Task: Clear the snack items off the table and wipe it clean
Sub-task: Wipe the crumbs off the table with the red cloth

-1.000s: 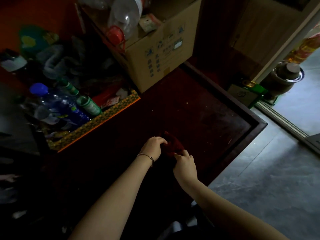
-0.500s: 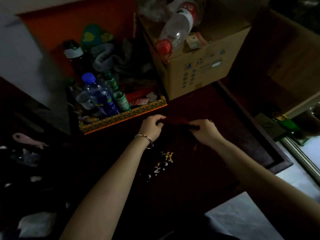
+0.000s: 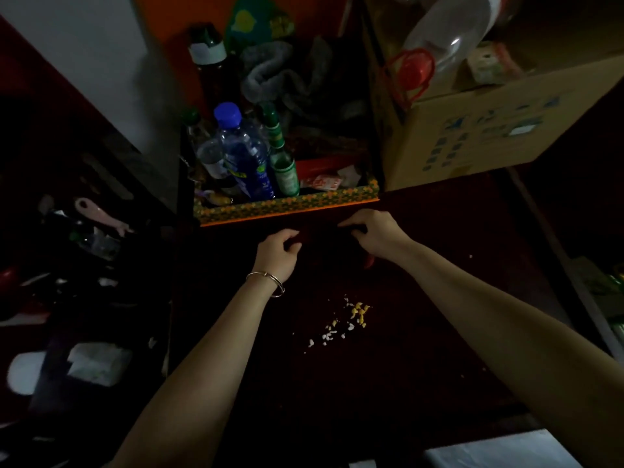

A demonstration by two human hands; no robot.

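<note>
— From my feed this reads as a dim, lived-in home, a cluttered corner

— What tells you?

— I see a dark wooden table (image 3: pixel 422 349), a patterned tray (image 3: pixel 287 206) crowded with a water bottle (image 3: pixel 244 153) and green glass bottles (image 3: pixel 282 157), and a cardboard box (image 3: pixel 489 130) stuffed with empty plastic bottles beside it

head: worn on person's head | looks forward and steeply down | close above table (image 3: pixel 422 383) | single view
</note>
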